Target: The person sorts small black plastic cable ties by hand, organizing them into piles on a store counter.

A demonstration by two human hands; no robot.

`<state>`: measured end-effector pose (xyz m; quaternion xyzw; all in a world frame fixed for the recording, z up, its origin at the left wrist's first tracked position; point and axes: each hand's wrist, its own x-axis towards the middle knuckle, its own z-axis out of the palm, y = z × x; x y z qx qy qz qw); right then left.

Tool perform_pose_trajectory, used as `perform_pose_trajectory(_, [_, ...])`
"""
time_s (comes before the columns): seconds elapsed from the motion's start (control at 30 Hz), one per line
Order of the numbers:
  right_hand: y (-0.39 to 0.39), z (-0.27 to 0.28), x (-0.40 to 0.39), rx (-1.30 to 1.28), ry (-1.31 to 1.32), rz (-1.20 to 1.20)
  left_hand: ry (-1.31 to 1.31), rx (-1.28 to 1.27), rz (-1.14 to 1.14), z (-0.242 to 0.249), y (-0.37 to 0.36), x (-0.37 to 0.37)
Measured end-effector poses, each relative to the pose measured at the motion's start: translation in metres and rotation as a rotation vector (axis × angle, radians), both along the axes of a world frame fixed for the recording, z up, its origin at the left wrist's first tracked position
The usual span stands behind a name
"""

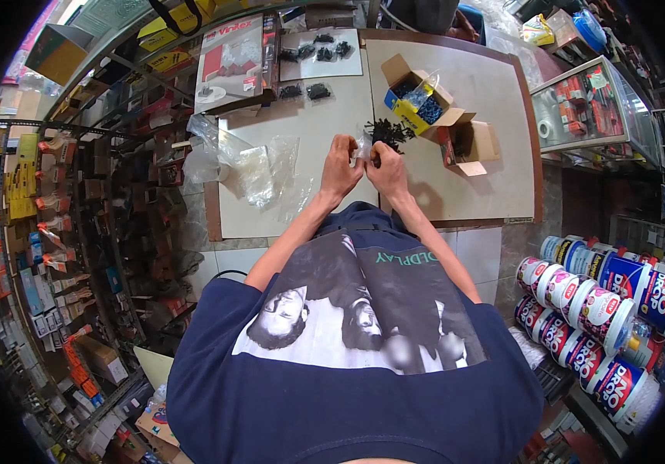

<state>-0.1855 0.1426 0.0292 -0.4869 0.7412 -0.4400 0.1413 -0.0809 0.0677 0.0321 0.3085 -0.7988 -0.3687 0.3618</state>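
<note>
My left hand point(341, 167) and my right hand point(387, 169) meet over the near middle of the table, fingers pinched. Between them is a small clear plastic bag point(362, 147), gripped from both sides; what it contains is too small to make out. Just beyond my right hand lies a loose pile of black screws point(391, 133). Flat clear plastic bags point(259, 174) are spread on the table to the left of my left hand.
An open yellow-and-blue box point(417, 100) with blue pieces and an open red-brown box point(467, 145) stand right of the pile. Filled packets point(318, 91) lie farther back, beside a large Vindex box point(229, 62). Shelves flank the left; paint buckets point(579, 301) are stacked at right.
</note>
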Motion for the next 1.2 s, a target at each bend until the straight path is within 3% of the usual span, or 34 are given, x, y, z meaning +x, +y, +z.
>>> perform_pose_trajectory(0.13, [-0.001,-0.002,-0.002,0.049,-0.005,-0.021,0.033,-0.012,-0.003,-0.002,-0.003,0.0])
perform_pose_trajectory(0.23, [-0.001,-0.004,-0.004,-0.016,-0.035,-0.013,-0.092,0.117,-0.067,0.001,-0.005,0.004])
perform_pose_trajectory(0.3, [-0.003,-0.002,-0.002,-0.078,-0.083,-0.023,0.018,-0.099,-0.003,0.004,-0.005,0.004])
perform_pose_trajectory(0.37, [-0.004,0.0,0.001,-0.188,0.071,-0.098,-0.02,-0.119,0.027,0.006,-0.002,0.004])
perform_pose_trajectory(0.5, [-0.002,-0.004,-0.003,-0.169,0.034,-0.055,-0.048,-0.1,0.041,0.011,-0.001,0.005])
perform_pose_trajectory(0.6, [0.001,-0.005,-0.005,-0.039,0.03,-0.059,-0.105,0.116,-0.004,0.006,-0.002,0.007])
perform_pose_trajectory(0.8, [-0.001,-0.009,-0.008,0.264,-0.091,0.099,-0.022,0.039,-0.091,-0.002,-0.005,0.006])
perform_pose_trajectory(0.87, [-0.004,-0.017,-0.003,-0.177,0.032,-0.051,-0.014,-0.046,-0.071,0.001,-0.005,0.004])
perform_pose_trajectory(0.9, [-0.004,-0.018,-0.003,-0.176,0.031,-0.049,-0.005,-0.128,-0.053,0.003,-0.004,0.003])
perform_pose_trajectory(1.0, [-0.001,-0.023,-0.007,-0.124,-0.073,-0.079,0.011,-0.09,-0.057,0.007,-0.004,0.005])
perform_pose_trajectory(1.07, [0.002,-0.029,-0.01,0.016,-0.432,-0.048,-0.011,-0.092,-0.056,0.002,-0.003,0.006])
perform_pose_trajectory(1.13, [0.004,-0.027,-0.011,0.097,-0.421,-0.047,-0.032,-0.092,-0.055,0.0,-0.001,0.006])
perform_pose_trajectory(1.2, [0.003,-0.031,-0.009,0.149,-0.346,-0.016,-0.147,0.136,-0.093,-0.001,0.002,0.008])
